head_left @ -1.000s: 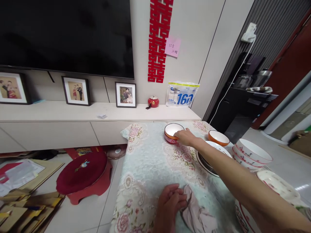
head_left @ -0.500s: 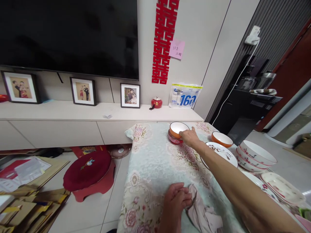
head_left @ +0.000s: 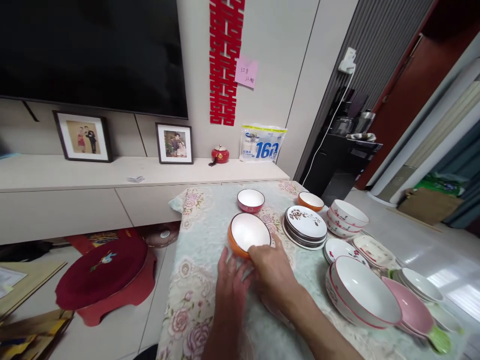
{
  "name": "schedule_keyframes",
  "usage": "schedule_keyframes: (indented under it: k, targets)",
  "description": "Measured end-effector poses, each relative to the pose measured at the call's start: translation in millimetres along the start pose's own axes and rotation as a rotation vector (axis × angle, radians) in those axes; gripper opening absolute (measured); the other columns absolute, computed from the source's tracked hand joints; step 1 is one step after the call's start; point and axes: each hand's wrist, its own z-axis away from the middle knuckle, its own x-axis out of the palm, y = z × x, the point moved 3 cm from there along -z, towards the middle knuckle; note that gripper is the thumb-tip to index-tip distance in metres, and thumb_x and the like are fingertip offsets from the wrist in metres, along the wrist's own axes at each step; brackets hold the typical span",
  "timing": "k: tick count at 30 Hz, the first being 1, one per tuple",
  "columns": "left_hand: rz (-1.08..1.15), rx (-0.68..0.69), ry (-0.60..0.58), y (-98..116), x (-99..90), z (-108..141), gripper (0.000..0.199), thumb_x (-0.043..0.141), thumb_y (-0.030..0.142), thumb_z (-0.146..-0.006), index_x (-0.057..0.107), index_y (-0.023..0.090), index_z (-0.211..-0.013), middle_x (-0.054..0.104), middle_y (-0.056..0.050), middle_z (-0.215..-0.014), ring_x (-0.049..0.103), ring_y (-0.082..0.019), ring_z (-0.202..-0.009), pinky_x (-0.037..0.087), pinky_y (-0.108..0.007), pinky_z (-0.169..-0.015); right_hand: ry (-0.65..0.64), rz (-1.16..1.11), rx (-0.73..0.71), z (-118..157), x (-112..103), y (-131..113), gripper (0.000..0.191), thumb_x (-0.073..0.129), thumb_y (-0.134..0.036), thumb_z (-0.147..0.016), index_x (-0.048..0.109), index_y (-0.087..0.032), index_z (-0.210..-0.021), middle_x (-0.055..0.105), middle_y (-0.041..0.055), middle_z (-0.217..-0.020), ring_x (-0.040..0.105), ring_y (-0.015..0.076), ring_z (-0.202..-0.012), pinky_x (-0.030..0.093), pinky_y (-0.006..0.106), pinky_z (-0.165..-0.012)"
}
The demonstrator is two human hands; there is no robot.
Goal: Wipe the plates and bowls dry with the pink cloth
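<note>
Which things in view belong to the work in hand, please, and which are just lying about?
Work in hand:
- held orange bowl, gripped by the right hand, with the left hand close to it
- probably also the red bowl, stacked plates and big white bowl

Lying about, it seems:
- framed photo, red jar
- stool

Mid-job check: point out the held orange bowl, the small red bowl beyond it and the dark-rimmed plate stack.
Held orange bowl [head_left: 250,231]: head view, white inside.
Small red bowl [head_left: 251,198]: head view, white inside.
Dark-rimmed plate stack [head_left: 307,223]: head view, face of the top plate.
</note>
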Motion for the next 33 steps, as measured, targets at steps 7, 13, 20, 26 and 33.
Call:
schedule_keyframes:
  k: [7,13,20,26,33]
  targets:
    - [-0.086,0.099,-0.059,7,17.8,14,0.083,0.073,0.04,-0.077,0.034,0.022,-0.148,0.062,-0.015,-0.132,0.064,-0.03,-0.114,0.053,-0.04,-0.091,-0.058,-0.076,-0.025,27,24,-16,0.027,0.044,-0.008,-0.091,0.069,-0.017,-0.09,0.075,0.0093,-0.087,0.069,0.0231,-0.087,0.021,0.054,-0.114]
    - [-0.058,0.087,-0.06,5,13.8,11,0.079,0.072,0.034,-0.078,0.035,0.023,-0.147,0.06,-0.015,-0.134,0.065,-0.031,-0.112,0.055,-0.042,-0.09,0.223,-0.694,-0.07,39,5,42,0.023,0.057,-0.031,-0.092,0.069,-0.024,-0.11,0.073,0.0075,-0.111,0.065,0.0228,-0.104,0.046,0.038,-0.096]
    - [-0.031,0.103,-0.054,5,10.6,10,0.07,0.069,0.034,-0.082,0.04,0.029,-0.146,0.06,-0.01,-0.137,0.064,-0.03,-0.114,0.055,-0.043,-0.092,-0.139,-0.63,0.06,51,52,80,0.055,0.079,-0.035,-0.069,0.068,-0.025,-0.122,0.067,0.0065,-0.109,0.062,0.0249,-0.099,0.049,0.036,-0.087]
    - [0.013,0.108,-0.033,5,8.5,10,0.068,0.069,0.038,-0.084,0.041,0.031,-0.145,0.059,-0.009,-0.137,0.062,-0.028,-0.117,0.055,-0.043,-0.093,-0.206,-0.771,-0.03,52,56,70,0.04,0.074,-0.022,-0.072,0.072,-0.026,-0.111,0.069,0.0045,-0.112,0.062,0.0251,-0.108,0.045,0.037,-0.097]
    - [-0.105,0.141,-0.009,6,15.6,15,0.075,0.069,0.042,-0.083,0.035,0.034,-0.148,0.046,-0.01,-0.151,0.059,-0.03,-0.122,0.057,-0.04,-0.088,0.285,-1.137,0.259,47,33,90,0.042,0.074,-0.044,-0.074,0.069,-0.021,-0.109,0.067,0.0083,-0.113,0.065,0.0231,-0.089,0.052,0.035,-0.077]
